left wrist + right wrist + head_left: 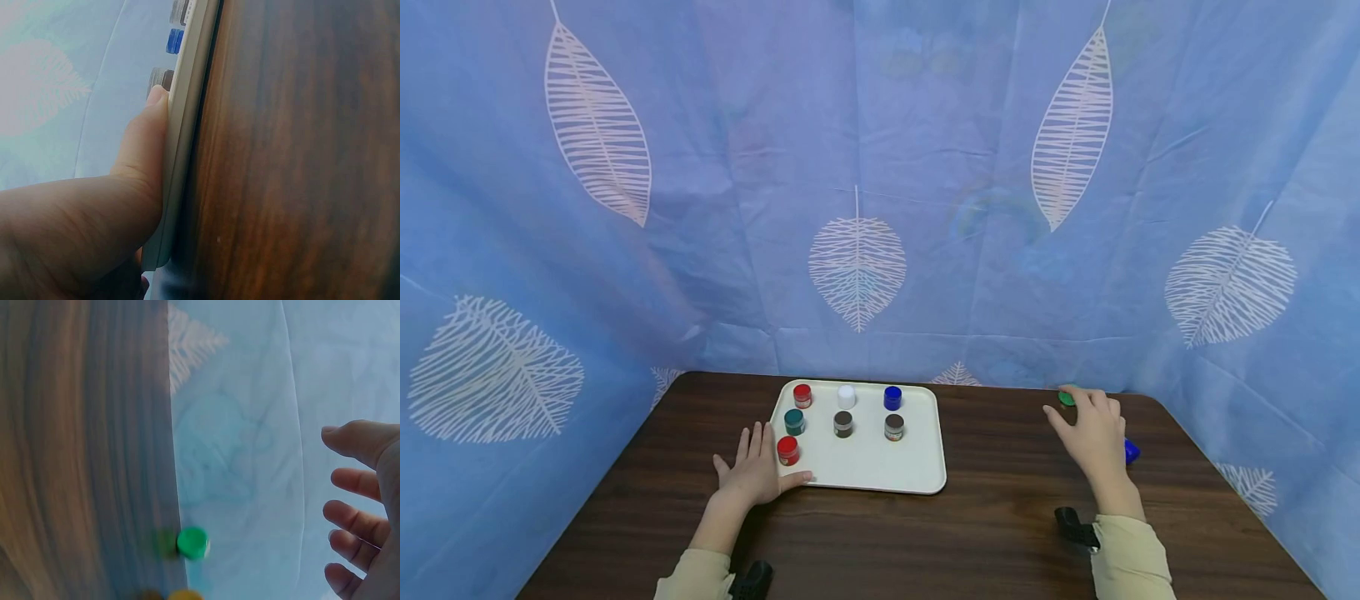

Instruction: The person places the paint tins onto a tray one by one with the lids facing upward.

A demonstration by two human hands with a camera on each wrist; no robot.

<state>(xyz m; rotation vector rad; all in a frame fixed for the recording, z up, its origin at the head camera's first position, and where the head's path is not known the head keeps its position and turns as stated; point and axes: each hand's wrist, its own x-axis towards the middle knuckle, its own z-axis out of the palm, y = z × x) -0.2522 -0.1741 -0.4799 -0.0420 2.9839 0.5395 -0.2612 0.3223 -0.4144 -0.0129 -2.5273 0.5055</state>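
My left hand rests at the near left corner of a white tray, fingers spread and straight along its left side. Its thumb lies along the tray's front edge in the left wrist view. Closest to that hand stands a small red-lidded jar, with a teal jar behind it. Over at the far right, my right hand hovers with thumb and fingers apart, holding nothing. A green-lidded jar sits near the table's back edge, partly covered by the fingertips in the head view.
Also on the tray are another red jar, a white jar, a blue jar and two brown-lidded jars. A blue object shows beside the right hand. An orange-yellow lid appears low in the right wrist view.
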